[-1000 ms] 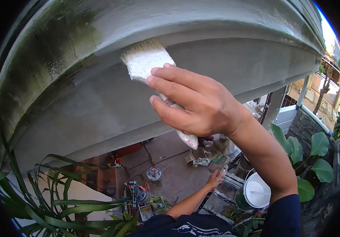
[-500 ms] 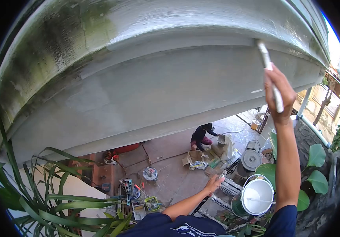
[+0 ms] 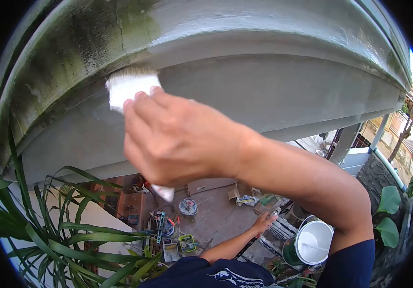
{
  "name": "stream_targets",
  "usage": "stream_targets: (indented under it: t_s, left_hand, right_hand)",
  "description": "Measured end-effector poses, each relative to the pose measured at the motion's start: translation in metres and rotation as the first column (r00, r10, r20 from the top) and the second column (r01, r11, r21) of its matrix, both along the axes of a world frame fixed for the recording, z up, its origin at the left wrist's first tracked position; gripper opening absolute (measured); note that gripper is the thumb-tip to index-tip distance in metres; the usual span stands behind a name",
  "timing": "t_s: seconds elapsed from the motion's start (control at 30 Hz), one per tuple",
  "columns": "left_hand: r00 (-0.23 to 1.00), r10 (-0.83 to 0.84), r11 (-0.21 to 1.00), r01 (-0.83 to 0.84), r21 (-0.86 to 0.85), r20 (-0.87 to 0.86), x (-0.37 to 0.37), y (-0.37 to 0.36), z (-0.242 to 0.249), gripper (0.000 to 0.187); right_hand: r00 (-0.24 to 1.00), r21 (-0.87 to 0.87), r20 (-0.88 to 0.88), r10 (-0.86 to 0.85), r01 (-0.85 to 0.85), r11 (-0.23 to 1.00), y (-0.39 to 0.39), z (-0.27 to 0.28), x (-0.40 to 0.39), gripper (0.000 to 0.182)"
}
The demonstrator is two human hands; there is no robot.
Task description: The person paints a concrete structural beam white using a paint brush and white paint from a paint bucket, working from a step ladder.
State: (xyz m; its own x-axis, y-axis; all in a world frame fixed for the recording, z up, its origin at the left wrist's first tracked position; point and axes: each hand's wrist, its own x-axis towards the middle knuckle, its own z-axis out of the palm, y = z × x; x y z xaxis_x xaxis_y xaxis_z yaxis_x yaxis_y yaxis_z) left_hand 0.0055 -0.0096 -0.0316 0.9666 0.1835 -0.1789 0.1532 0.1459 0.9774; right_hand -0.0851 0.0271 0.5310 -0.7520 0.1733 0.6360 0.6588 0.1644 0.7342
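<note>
My right hand [image 3: 168, 137] is closed around the handle of a paintbrush [image 3: 132, 89] with white paint over its ferrule. The bristles touch the underside of the curved concrete ledge [image 3: 72, 62], where a mossy, dark-stained stretch meets a smoother grey-white coat. Lower down, my left hand [image 3: 263, 224] grips the top of a paint-spattered ladder [image 3: 283, 231]. A bucket [image 3: 314, 242] with a white inside stands close to that ladder, and a white stick-like thing lies across it. The brush handle's tip shows below my right hand.
Long-leaved plant [image 3: 86, 237] fills the lower left. On the floor below are a round tub [image 3: 188, 207], a spirit level [image 3: 161, 228] and trays [image 3: 186, 243]. Broad leaves [image 3: 388, 233] and a rough wall [image 3: 377, 175] flank the right side.
My right hand has swung the brush from the ledge's right part far to the left. My right arm now hides the person seen below earlier. My left hand stays at the ladder.
</note>
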Motion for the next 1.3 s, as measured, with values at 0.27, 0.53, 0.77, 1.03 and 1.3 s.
stream_targets:
  t_s: [0.27,0.53,0.77,1.03,1.3]
  left_hand:
    - [1.0,0.023,0.997,-0.023,0.08,0.001,-0.008,-0.002,0.033,0.059]
    - [1.0,0.005,0.999,-0.006,0.034,0.025,-0.006,-0.004,0.031,0.057]
    - [1.0,-0.002,0.999,0.003,0.049,-0.023,-0.009,0.0,0.025,0.053]
    - [0.999,-0.025,0.998,0.027,0.049,-0.039,-0.012,0.0,0.035,0.046]
    - [1.0,0.003,0.997,-0.001,0.081,-0.022,-0.01,0.001,0.027,0.044]
  right_hand:
    - [0.939,0.088,-0.146,-0.311,0.326,0.941,-0.126,-0.004,0.144,0.024]
    - [0.245,0.66,-0.742,0.625,0.101,0.744,-0.168,-0.055,0.238,0.026]
    - [0.564,0.448,-0.803,0.192,0.359,0.819,-0.108,-0.047,0.156,0.033]
    - [0.981,0.206,-0.065,-0.184,0.193,0.959,-0.127,-0.035,0.2,0.026]
    - [0.686,0.263,-0.714,-0.14,0.449,0.854,-0.232,-0.054,0.313,0.026]
